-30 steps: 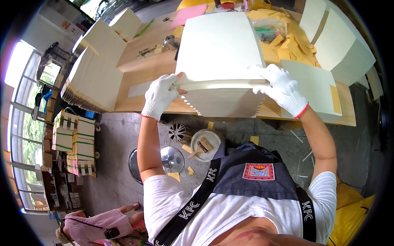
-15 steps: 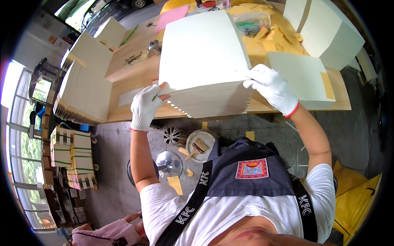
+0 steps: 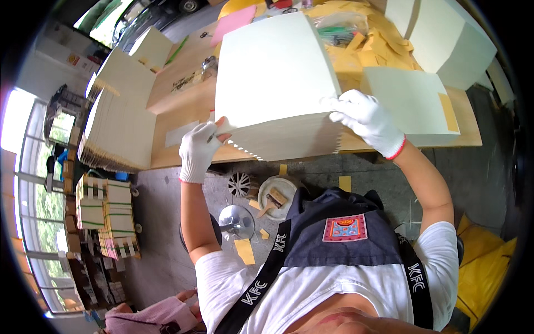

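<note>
A tall stack of large white paper sheets [image 3: 272, 67] stands in front of me on the table, its near edges uneven low down. My left hand [image 3: 198, 150], in a white knitted glove with bare fingertips showing, is closed at the stack's near left corner. A small dark patch shows by those fingers; I cannot tell what it is. At the near right corner, my gloved right hand [image 3: 364, 119] pinches the edge of the top sheets, fingertips lying over the corner.
Wooden table [image 3: 181, 117] carries paper stacks [image 3: 119, 125] at left and a lower white stack [image 3: 409, 100] at right. Yellow paper pieces [image 3: 384, 53] and a plastic bag [image 3: 340, 30] lie behind. A round stool [image 3: 264, 192] holding a brush is below. Someone in pink [image 3: 150, 317] is at lower left.
The whole view has shifted slightly. Both hands remain at the same corners of the stack; the right fingertips reach slightly farther in over the top.
</note>
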Action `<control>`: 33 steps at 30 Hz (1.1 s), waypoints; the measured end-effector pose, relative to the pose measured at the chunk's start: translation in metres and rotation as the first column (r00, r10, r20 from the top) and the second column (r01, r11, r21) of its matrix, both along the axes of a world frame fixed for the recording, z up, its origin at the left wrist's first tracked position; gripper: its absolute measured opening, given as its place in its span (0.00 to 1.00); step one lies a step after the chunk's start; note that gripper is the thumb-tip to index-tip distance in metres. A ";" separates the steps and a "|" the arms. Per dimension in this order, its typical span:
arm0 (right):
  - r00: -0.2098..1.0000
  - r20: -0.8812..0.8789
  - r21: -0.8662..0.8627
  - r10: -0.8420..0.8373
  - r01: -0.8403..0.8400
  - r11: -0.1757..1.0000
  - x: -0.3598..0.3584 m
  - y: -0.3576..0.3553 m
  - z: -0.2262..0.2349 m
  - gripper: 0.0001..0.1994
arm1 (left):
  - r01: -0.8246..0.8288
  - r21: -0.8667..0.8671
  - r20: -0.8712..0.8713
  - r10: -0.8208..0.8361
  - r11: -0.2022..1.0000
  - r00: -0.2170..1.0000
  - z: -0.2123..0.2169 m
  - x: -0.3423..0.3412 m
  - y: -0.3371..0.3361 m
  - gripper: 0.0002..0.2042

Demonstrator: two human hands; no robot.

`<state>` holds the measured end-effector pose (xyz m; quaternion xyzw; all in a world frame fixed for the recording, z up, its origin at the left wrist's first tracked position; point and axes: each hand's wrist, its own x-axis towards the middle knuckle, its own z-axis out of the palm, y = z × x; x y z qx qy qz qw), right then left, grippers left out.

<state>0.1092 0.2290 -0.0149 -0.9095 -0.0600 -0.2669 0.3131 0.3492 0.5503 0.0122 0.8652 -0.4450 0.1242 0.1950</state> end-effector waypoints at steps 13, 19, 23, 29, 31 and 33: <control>0.907 0.404 -0.226 -0.120 0.226 0.948 -0.045 -0.007 -0.071 0.23 | 0.201 -0.431 -0.093 -0.264 0.880 0.960 0.035 -0.182 -0.133 0.28; 0.898 -0.032 0.033 -0.439 0.440 0.897 -0.194 -0.065 -0.133 0.19 | 0.710 -0.075 -0.206 -0.708 0.700 0.676 -0.022 -0.281 -0.367 0.24; 0.799 -0.140 0.047 -0.585 0.595 0.802 -0.267 -0.075 -0.163 0.18 | 0.776 0.042 -0.383 -0.708 0.629 0.594 -0.102 -0.316 -0.518 0.25; 0.630 -0.179 0.239 -0.755 0.773 0.588 -0.337 -0.078 -0.197 0.18 | 0.669 0.364 -0.242 -0.628 0.648 0.740 -0.131 -0.365 -0.579 0.30; 0.622 -0.157 0.222 -0.767 0.779 0.586 -0.347 -0.081 -0.211 0.18 | 0.696 0.346 -0.300 -0.628 0.630 0.718 -0.140 -0.348 -0.589 0.30; 0.623 -0.185 0.223 -0.760 0.779 0.585 -0.356 -0.085 -0.219 0.18 | 0.738 0.305 -0.410 -0.616 0.601 0.672 -0.146 -0.334 -0.598 0.30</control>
